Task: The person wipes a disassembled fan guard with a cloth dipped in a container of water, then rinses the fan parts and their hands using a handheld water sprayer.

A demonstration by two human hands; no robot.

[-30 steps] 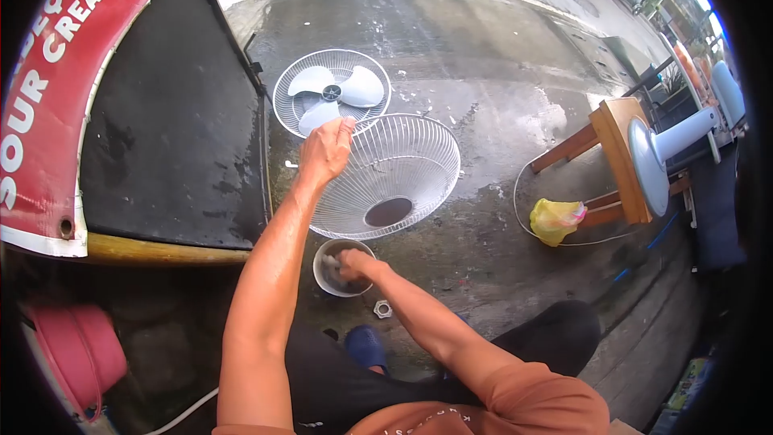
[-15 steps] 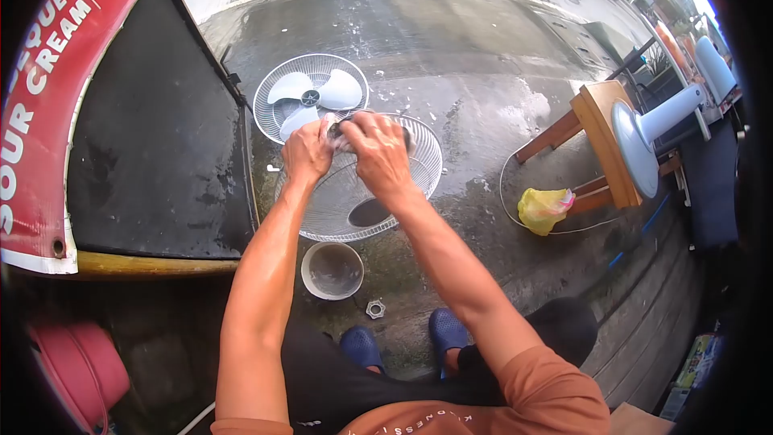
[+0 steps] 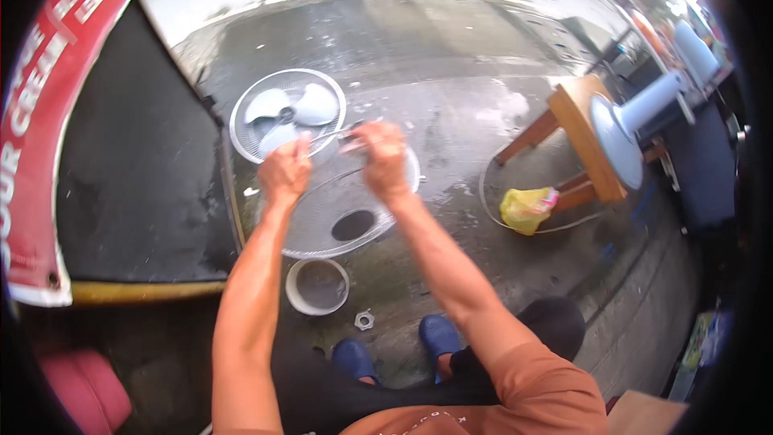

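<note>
My left hand (image 3: 286,171) is closed, thumb up, at one end of a thin narrow strip (image 3: 332,133) whose kind I cannot make out. My right hand (image 3: 383,158) is curled at the strip's other end, blurred by motion, with something small and pale in its fingers. Both hands are above a white wire fan guard (image 3: 314,213) lying on the wet ground, with a dark oval at its near side. Just beyond my left hand, another round fan guard (image 3: 236,125) holds white fan blades (image 3: 316,105).
A bowl of greyish water (image 3: 344,288) and a nut-like ring (image 3: 365,321) are near my feet. To the right stand a wooden stool (image 3: 592,141), a pale blue fan base (image 3: 616,145) and a yellow plastic bag (image 3: 522,209). A black panel (image 3: 137,177) borders the left.
My hands have moved apart, and the thin strip now shows stretched between them. The whole view has shifted slightly.
</note>
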